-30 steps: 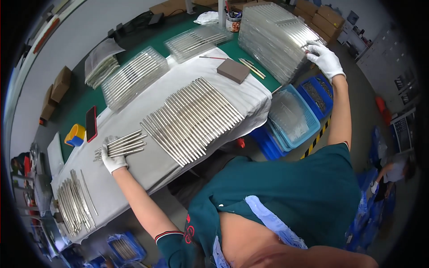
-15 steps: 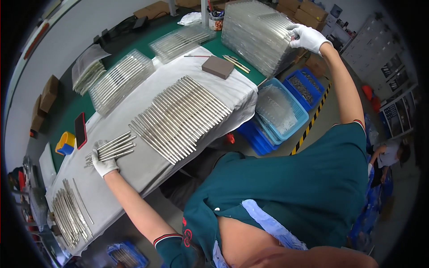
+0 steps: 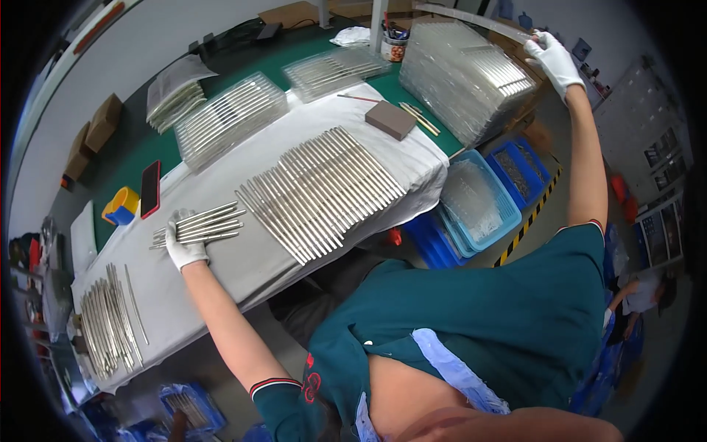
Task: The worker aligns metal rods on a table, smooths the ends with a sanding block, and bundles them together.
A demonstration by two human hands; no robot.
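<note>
My left hand (image 3: 184, 249), in a white glove, is closed around a small bundle of metal rods (image 3: 213, 223) just above the grey cloth. To its right lies a long row of silvery metal rods (image 3: 324, 193), side by side. My gloved right hand (image 3: 554, 60) is raised at the far right, its fingers pinching the end of a clear plastic tray (image 3: 479, 20), seen nearly edge-on. Below that tray stands a tall stack of clear trays (image 3: 468, 85), with rods showing in its top. A looser group of rods (image 3: 110, 317) lies at the near left.
Two clear trays of rods (image 3: 232, 118) (image 3: 335, 68) stand along the back. A brown block (image 3: 390, 119), a phone (image 3: 150, 188) and tape rolls (image 3: 121, 205) lie on the table. Blue bins (image 3: 482, 202) stand on the floor to the right; another person (image 3: 639, 295) is farther off.
My right hand has risen away from the stack, lifting a clear tray off its top. My left hand still grips the rods. The whole view has shifted slightly.
</note>
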